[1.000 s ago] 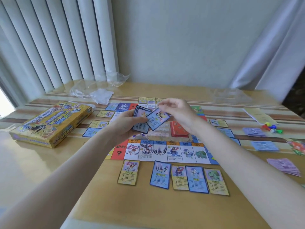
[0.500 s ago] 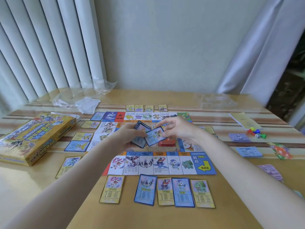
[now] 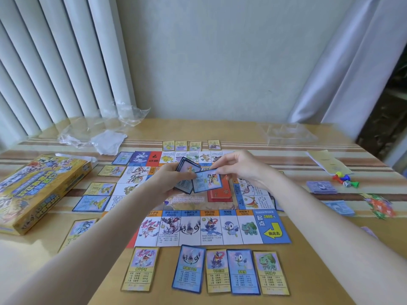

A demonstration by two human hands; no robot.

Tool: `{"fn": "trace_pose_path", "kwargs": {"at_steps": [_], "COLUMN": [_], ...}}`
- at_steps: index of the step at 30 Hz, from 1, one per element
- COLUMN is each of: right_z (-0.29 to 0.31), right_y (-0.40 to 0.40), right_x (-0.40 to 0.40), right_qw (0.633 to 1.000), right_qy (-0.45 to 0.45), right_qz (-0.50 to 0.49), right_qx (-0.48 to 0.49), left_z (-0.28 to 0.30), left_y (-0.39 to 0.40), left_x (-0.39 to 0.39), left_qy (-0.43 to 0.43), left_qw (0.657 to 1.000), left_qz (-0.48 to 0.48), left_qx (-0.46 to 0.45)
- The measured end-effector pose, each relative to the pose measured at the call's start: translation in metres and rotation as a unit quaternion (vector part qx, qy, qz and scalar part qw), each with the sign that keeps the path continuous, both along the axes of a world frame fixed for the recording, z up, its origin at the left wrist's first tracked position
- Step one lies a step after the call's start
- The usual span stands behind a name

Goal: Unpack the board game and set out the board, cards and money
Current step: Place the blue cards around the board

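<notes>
The tabletop carries everything — the board lies flat in the middle of it, and the yellow game box sits off to my left, near the crumpled plastic wrap. Along the board's near edge a row of five cards lies face up, with more cards along its left and far sides. To my right, well apart from the board, are stacks of money and a cluster of coloured pawns. Above the board's centre my left hand grips a small deck of cards, while my right hand pinches one blue-bordered card — its edge overlapping the deck.
</notes>
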State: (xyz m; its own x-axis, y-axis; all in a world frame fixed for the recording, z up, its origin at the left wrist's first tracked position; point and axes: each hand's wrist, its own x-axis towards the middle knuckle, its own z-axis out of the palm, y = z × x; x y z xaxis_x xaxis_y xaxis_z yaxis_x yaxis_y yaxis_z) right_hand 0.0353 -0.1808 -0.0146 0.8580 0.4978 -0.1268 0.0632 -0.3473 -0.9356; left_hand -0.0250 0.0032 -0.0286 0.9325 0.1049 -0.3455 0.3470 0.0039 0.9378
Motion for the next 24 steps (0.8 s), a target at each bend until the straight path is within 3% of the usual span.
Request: {"fn": "trace_pose_path", "kwargs": {"at_steps": [7,9,15,20,24], "right_z": [0.012,0.016,0.021,0.024,0.020], "right_y": [-0.010,-0.019,-0.052,-0.082,-0.098], "right_x": [0.016,0.021,0.016,0.018,0.017], "right_qw": [0.986,0.986,0.996,0.979,0.968], "right_qy": [-0.030,-0.045,-0.024,-0.079,-0.062], "right_qz": [-0.143,-0.151,-0.083,-0.188,-0.240], "right_qx": [0.079,0.059,-0.019,0.014,0.049], "left_z": [0.004,0.005,0.005,0.007,0.007], "left_y": [0.001,0.000,-0.017,-0.037,-0.044], "left_x": [0.004,0.004,0.004,0.004,0.003], "left_qy": [-0.020,-0.023,-0.014,-0.020,-0.020], "left_qw": [0.994,0.992,0.995,0.996,0.997], "left_qz": [0.034,0.041,0.033,0.018,0.016], "left_qx": [-0.100,-0.114,-0.094,-0.084,-0.077]}}
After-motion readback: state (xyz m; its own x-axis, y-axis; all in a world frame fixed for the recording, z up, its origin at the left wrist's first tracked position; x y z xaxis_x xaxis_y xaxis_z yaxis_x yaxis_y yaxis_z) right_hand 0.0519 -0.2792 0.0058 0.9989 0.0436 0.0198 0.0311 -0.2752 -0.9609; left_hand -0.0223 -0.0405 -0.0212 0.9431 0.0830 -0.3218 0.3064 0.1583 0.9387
